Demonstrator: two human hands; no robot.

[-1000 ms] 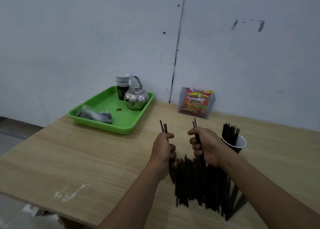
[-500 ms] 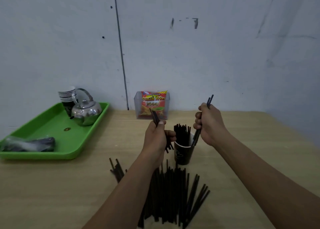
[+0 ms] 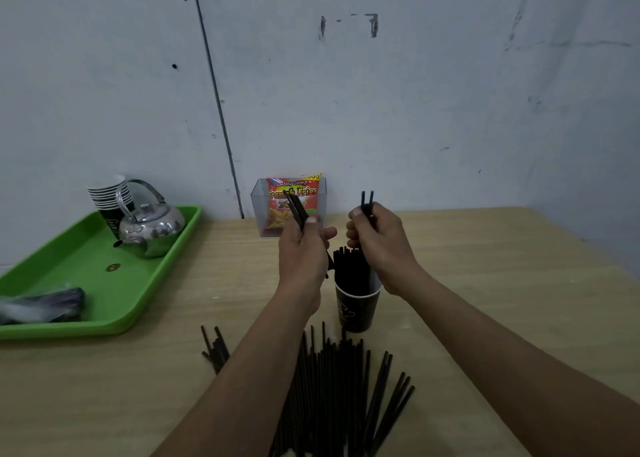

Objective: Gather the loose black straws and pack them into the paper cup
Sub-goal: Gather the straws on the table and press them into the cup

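Note:
A dark paper cup point(image 3: 356, 309) stands on the wooden table, holding several black straws upright. My right hand point(image 3: 382, 245) grips a few black straws point(image 3: 367, 202) right above the cup, their lower ends going down into it. My left hand point(image 3: 304, 252), just left of the cup, grips another small bunch of straws point(image 3: 296, 209) that tilts to the left. A large pile of loose black straws point(image 3: 332, 394) lies on the table in front of the cup, partly under my forearms. A smaller bunch point(image 3: 214, 347) lies to its left.
A green tray point(image 3: 104, 304) at the left holds a steel kettle point(image 3: 152, 229), a stack of paper cups point(image 3: 109, 197) and a plastic-wrapped bundle point(image 3: 41, 304). A clear box with a snack packet point(image 3: 291, 203) stands by the wall behind my hands.
The view has swung right and closer, so the cup is now central. My right hand has moved over the cup and lowered its straws into it. My left hand still holds its bunch.

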